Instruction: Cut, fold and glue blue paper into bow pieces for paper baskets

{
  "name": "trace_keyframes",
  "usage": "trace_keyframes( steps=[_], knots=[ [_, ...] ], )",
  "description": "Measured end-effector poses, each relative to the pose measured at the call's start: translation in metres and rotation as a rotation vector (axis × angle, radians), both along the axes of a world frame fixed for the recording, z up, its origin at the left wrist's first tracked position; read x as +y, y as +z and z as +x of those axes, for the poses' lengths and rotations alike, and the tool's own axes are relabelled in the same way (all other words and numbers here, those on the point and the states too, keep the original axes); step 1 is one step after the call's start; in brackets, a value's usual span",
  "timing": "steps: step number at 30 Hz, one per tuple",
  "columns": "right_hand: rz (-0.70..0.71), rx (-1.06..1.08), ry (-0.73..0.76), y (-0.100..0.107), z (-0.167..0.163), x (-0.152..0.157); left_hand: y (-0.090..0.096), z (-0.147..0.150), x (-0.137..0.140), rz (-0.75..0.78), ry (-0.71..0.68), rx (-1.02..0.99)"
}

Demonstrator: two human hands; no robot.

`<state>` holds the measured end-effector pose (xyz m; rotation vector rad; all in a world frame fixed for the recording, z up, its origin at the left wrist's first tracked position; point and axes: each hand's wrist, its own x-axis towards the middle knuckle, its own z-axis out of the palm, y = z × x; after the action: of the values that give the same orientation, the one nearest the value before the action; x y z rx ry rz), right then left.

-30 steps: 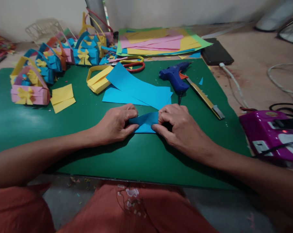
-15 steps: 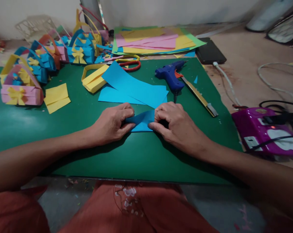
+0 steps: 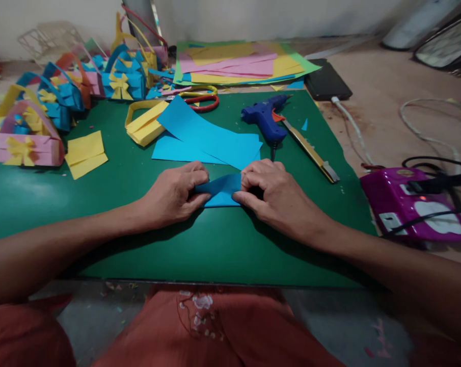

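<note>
A piece of blue paper (image 3: 223, 192) lies near the front of the green table, its far edge bent up and over toward me. My left hand (image 3: 179, 192) pinches its left end between thumb and curled fingers. At the right end my right hand (image 3: 270, 192) grips it the same way, thumb on top. Both paper ends are hidden in my fingers. Just beyond my hands lie blue paper sheets (image 3: 211, 137), overlapping. A small yellow paper basket (image 3: 146, 124) rests against their left side.
Behind the sheets are scissors (image 3: 205, 99) and a blue glue gun (image 3: 266, 117), with a cutter knife (image 3: 314, 153) beside it. Finished paper baskets (image 3: 29, 150) crowd the back left, near a folded yellow paper (image 3: 85, 154). A purple power box (image 3: 417, 204) with cables stands right.
The whole view has shifted slightly, so the things on the table appear a little further left. Both hands keep the same grip on the blue paper, whose fold looks unchanged.
</note>
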<state>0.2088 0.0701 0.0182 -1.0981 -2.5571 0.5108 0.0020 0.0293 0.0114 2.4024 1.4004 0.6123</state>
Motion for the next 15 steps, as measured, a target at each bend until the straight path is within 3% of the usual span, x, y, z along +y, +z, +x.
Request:
trace_keyframes(
  steps=[15],
  knots=[
    [-0.048,0.049,0.011,0.0020,0.0015,-0.0011,-0.0016,0.0003,0.0000,0.014,-0.002,0.014]
  ],
)
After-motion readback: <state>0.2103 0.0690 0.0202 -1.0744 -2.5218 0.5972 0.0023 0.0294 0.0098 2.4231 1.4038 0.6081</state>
